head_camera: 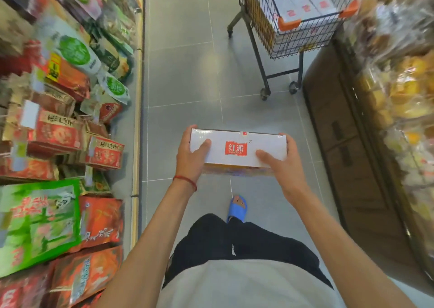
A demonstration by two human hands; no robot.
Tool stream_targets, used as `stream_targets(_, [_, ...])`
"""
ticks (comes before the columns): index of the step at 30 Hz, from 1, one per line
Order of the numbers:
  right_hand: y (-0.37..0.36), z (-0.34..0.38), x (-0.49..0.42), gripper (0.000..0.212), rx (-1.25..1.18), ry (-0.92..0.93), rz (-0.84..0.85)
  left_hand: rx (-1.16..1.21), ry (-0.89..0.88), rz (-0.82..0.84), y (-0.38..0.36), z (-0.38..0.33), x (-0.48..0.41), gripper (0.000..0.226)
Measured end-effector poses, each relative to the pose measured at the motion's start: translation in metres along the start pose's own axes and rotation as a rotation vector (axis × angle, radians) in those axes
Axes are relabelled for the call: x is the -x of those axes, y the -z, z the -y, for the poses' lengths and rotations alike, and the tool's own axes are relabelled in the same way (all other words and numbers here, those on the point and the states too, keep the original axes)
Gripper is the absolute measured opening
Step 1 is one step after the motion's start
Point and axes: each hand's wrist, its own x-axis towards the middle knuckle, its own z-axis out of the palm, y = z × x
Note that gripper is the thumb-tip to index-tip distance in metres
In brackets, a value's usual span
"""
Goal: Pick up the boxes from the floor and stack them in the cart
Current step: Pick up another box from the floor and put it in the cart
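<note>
I hold a white box [237, 148] with a red logo level in front of me, above the grey tiled floor. My left hand [189, 155] grips its left end, thumb on top. Its right end sits in my right hand [280, 163], thumb also on top. An orange side panel shows under the white lid. Ahead and to the right stands a black wire cart [291, 40] with orange corner guards. Several white boxes [305, 4] with the same red logo are stacked inside it. The cart is well beyond arm's reach.
Shelves of red and green snack packages [61, 131] line the left side of the aisle. On the right a brown display cabinet [347, 148] carries wrapped baked goods [404, 91]. The grey tile floor [183, 73] runs between them toward the cart. My blue sandal [237, 208] shows below the box.
</note>
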Motion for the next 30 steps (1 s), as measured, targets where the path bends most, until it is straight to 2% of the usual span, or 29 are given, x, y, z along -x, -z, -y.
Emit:
stream_targets(4, [-0.01,0.042,-0.061,0.062,-0.01,0.023,-0.044,0.007,-0.012,0.032,-0.02,-0.042,-0.07,0.044])
stream_targets(13, [-0.044,0.123,-0.231,0.072,-0.065,0.039,-0.205,0.025,-0.11,0.105,-0.07,-0.135,-0.268,0.046])
stream_targets(18, [-0.066,0.181,-0.324,0.061,-0.12,0.028,-0.306,-0.058,-0.164,0.201,-0.097,-0.2,-0.378,0.049])
stream_targets(21, [-0.075,0.208,-0.367,0.048,-0.154,0.008,-0.361,-0.108,-0.178,0.263,-0.114,-0.244,-0.436,0.06])
stream_targets(27, [-0.086,0.251,-0.453,0.044,-0.284,-0.007,-0.456,-0.198,-0.25,0.367,-0.159,-0.304,-0.54,0.05])
stream_targets(30, [-0.085,0.264,-0.502,0.047,-0.311,-0.013,-0.507,-0.228,-0.265,0.435,-0.188,-0.324,-0.588,0.055])
